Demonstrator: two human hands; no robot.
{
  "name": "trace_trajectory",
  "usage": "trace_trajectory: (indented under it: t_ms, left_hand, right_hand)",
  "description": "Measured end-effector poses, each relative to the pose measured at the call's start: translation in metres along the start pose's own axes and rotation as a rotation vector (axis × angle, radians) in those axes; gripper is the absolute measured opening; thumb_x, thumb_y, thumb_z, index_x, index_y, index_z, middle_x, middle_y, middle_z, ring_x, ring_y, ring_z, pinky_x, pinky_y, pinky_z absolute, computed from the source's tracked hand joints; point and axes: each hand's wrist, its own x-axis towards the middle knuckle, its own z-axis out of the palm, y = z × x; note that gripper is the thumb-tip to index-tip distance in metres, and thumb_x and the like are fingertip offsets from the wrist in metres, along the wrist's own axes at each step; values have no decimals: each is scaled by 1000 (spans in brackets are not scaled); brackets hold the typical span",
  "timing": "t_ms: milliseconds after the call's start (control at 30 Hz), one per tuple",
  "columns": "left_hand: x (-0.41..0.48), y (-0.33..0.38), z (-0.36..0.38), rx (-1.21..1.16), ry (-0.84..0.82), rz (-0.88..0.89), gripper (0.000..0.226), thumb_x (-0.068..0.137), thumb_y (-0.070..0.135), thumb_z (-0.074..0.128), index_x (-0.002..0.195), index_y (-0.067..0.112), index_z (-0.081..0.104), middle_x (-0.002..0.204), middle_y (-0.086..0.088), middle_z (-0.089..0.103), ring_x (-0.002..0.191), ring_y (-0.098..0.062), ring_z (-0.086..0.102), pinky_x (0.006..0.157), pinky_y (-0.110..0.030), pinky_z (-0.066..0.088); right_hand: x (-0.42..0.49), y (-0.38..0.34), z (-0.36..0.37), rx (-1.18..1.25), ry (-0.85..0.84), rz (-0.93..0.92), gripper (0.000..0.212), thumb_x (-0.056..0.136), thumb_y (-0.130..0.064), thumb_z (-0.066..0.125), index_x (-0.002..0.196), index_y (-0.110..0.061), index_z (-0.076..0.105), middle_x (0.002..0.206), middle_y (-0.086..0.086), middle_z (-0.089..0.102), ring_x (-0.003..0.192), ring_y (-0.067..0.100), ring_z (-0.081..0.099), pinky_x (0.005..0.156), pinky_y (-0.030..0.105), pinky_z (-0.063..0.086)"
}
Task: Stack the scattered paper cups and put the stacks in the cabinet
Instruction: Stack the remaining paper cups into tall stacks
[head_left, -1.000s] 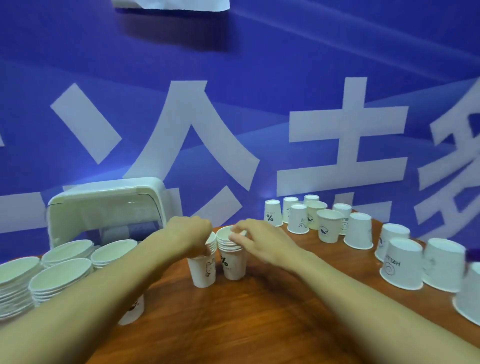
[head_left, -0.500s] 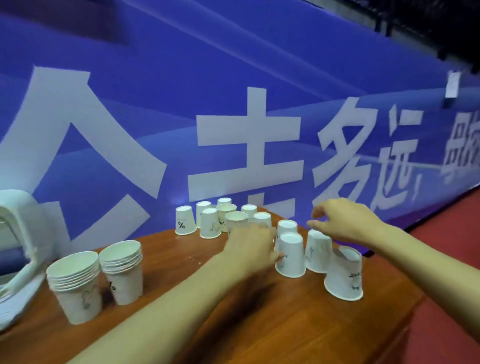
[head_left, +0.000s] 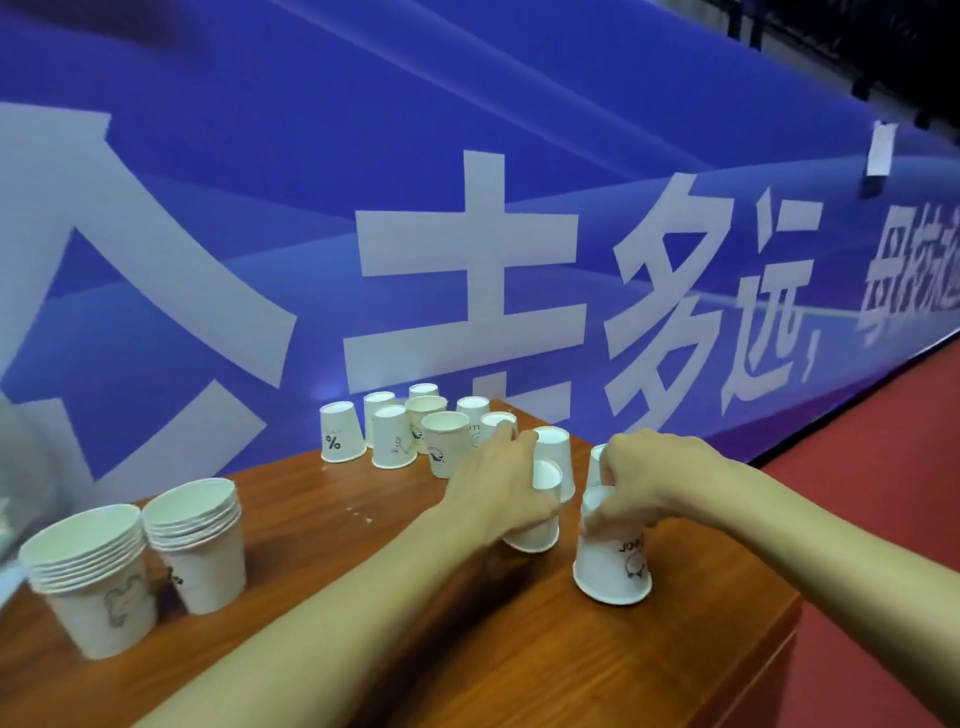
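Left hand (head_left: 501, 486) grips an inverted white paper cup (head_left: 535, 512) on the brown wooden bench (head_left: 363, 597). Right hand (head_left: 631, 480) pinches another inverted white cup (head_left: 613, 558) just beside.

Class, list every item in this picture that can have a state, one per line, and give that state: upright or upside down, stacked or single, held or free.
Left hand: gripping an upside-down cup.
Right hand: gripping the top of an upside-down cup.
Cup under left hand: upside down on the table.
Cup under right hand: upside down, near the table edge.
Two cup stacks: upright, nested, free.
Percent-sign cup: upside down, single, free.
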Motion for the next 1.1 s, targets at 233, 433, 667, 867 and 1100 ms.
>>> trace_trajectory:
  t_ms: [233,433,667,867,1100]
  left_hand:
    - [-66,-61,-59,459,12,-94,55,81,32,68,125,17,38,122,-4,42,106,-25,53,68,-35,48]
    - [-102,-91,-72,411,-106,-261,50,88,36,65,126,14,42,125,-3,47,111,-24,54,75,-34,47]
    - [-94,-112,-64,301,-105,-339,47,87,50,61,120,19,47,119,0,55,105,-22,57,71,-33,43]
    - [-92,-120,-68,283,-96,-343,36,87,49,61,108,20,54,110,-2,62,99,-27,62,71,-35,44]
    - [-105,-114,-79,570,-148,-191,19,90,31,61,103,18,68,100,-9,68,90,-32,66,65,-31,40]
  right_hand:
    - [33,-78,28,284,158,-268,61,68,-63,77,107,-27,46,97,-8,61,85,11,61,71,29,53]
    - [33,-114,43,205,125,-338,69,57,-92,58,90,-32,49,99,-14,54,86,8,57,74,33,49]
    - [59,-123,36,414,111,-421,69,83,-44,67,144,-35,36,146,-7,48,124,16,54,97,36,48]
    - [73,-134,39,472,-47,-564,65,83,-33,70,144,-31,48,145,-11,51,128,8,49,103,24,41]
    - [69,-143,28,439,182,-604,12,87,-39,72,99,-34,73,104,-16,70,90,4,63,78,24,55]
